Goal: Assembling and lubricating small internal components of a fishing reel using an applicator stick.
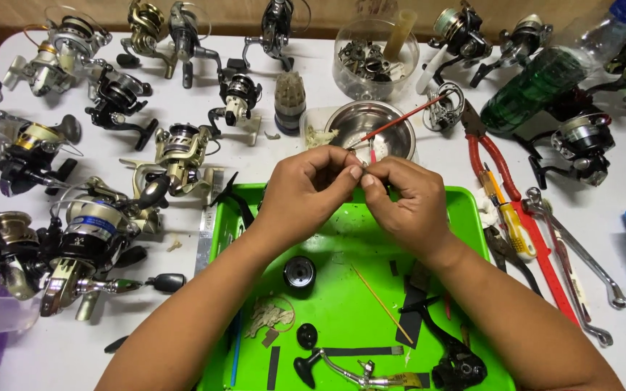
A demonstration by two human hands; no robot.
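Observation:
My left hand (pixel 306 190) and my right hand (pixel 403 199) meet fingertip to fingertip above the far edge of a green tray (pixel 342 293). Between the fingertips they pinch a tiny metal part (pixel 363 169), mostly hidden by the fingers. In the tray lie a round black spool (pixel 299 271), a thin wooden stick (pixel 382 304), a black reel body (pixel 458 366), a reel handle (pixel 349 373) and small dark pieces. Just behind my hands stands a steel bowl (pixel 382 124) with a red-handled brush (pixel 400 121) resting across it.
Several fishing reels (pixel 88 232) crowd the white table at left and along the back. A clear bowl of metal parts (pixel 374 61) stands at the back. Red pliers (pixel 490 148), screwdrivers (pixel 505 210) and wrenches (pixel 581 253) lie at right, beside a green bottle (pixel 537 87).

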